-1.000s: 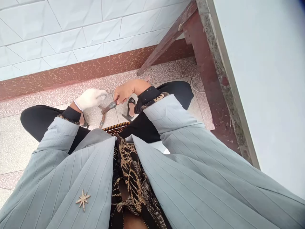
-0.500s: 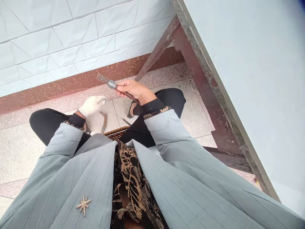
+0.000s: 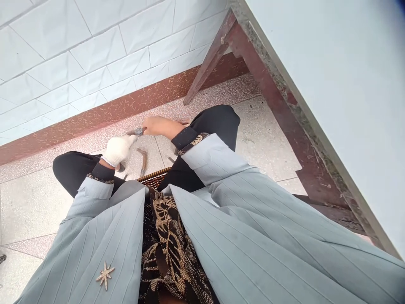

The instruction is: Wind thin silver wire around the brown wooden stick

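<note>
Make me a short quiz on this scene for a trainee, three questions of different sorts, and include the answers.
1. True or false: the left hand wears a white glove.
2. The right hand holds: A) a cup, B) a brown stick with a silvery binding, C) a folded cloth.
3. Fill in: the brooch on the jacket is shaped like a ____.

Key: 1. True. 2. B. 3. Star.
</note>
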`<state>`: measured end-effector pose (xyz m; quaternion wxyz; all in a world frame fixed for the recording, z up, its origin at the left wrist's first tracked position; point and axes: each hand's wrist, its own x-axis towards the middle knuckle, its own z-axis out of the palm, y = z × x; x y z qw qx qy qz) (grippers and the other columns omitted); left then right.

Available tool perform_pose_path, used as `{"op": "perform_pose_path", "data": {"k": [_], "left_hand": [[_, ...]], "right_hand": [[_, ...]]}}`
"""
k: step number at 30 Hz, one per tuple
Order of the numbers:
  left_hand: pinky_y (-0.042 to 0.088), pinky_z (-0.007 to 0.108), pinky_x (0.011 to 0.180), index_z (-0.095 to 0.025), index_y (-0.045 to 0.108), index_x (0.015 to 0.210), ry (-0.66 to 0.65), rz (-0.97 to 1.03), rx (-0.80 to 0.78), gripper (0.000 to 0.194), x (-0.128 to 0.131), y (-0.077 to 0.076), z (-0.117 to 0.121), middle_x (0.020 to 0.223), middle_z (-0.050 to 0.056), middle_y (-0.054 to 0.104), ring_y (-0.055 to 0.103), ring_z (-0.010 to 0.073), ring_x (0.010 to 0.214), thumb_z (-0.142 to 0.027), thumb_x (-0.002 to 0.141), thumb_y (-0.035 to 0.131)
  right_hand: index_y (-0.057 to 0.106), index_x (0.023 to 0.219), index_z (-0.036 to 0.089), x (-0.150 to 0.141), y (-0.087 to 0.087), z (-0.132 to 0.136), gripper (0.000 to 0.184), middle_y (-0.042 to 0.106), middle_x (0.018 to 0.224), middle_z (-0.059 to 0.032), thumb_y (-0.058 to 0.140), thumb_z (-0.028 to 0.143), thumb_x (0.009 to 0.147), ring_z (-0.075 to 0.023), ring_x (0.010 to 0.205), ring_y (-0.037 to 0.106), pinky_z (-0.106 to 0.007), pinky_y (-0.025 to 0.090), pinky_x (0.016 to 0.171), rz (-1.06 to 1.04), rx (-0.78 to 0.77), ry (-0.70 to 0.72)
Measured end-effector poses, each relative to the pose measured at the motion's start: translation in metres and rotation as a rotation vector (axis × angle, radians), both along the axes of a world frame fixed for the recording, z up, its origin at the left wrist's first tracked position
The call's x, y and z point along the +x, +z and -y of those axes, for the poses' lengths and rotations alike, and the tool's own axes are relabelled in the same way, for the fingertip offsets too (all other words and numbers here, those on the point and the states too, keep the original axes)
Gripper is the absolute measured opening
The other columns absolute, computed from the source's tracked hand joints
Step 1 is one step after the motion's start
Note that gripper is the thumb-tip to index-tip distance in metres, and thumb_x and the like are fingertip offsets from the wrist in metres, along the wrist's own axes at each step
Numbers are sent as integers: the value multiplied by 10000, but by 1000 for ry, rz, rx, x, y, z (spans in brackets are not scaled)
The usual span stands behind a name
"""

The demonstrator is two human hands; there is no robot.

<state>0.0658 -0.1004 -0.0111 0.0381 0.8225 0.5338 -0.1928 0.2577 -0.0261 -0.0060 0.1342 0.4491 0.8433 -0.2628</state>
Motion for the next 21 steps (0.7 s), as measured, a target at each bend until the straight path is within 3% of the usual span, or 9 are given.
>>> {"op": "perform_pose_path", "data": {"k": [2,5,9,10,14,21], "left_hand": [[465,345,717,-251,723,1270,-46,-14,-33,366,-2,6,-2,1103,110,798,771,294,957,-294,1049,435],[493,347,764,-231,754,1151,-98,84,-109,334,-14,7,-14,1035,91,795,754,277,942,-307,1019,457],[533,325,834,-200,745,1081,-45,500,-173,359,-33,-11,-32,981,58,782,716,217,895,-333,1007,420],[539,323,836,-189,739,1052,4,591,-175,355,-35,-18,-34,964,60,777,707,211,880,-340,999,422],[528,343,851,-183,704,944,101,731,-165,311,-30,-38,-32,912,62,746,677,210,855,-373,961,458],[515,319,846,-189,666,963,165,801,-192,302,-12,-54,-19,897,44,723,661,196,852,-357,970,415]], "right_hand": [[820,1235,45,-8,0,4,337,784,1191,-226,644,199,992,-289,1055,716,-346,449,825,74,-69,77],[836,1151,72,-8,-2,4,253,781,914,-116,671,178,989,-205,839,689,-311,451,790,99,-304,208],[808,975,124,17,-1,-6,115,636,690,25,694,140,968,-108,645,573,-241,419,694,-208,-708,358],[792,926,138,26,-1,-10,80,640,699,30,721,162,955,-101,647,569,-233,421,693,-342,-732,333],[682,777,154,50,-3,-18,207,597,654,42,718,229,966,-76,579,485,-219,394,619,-759,-530,-57],[621,774,162,43,-18,-15,250,587,625,23,692,243,1000,-85,544,473,-221,384,540,-934,-549,-463]]}}
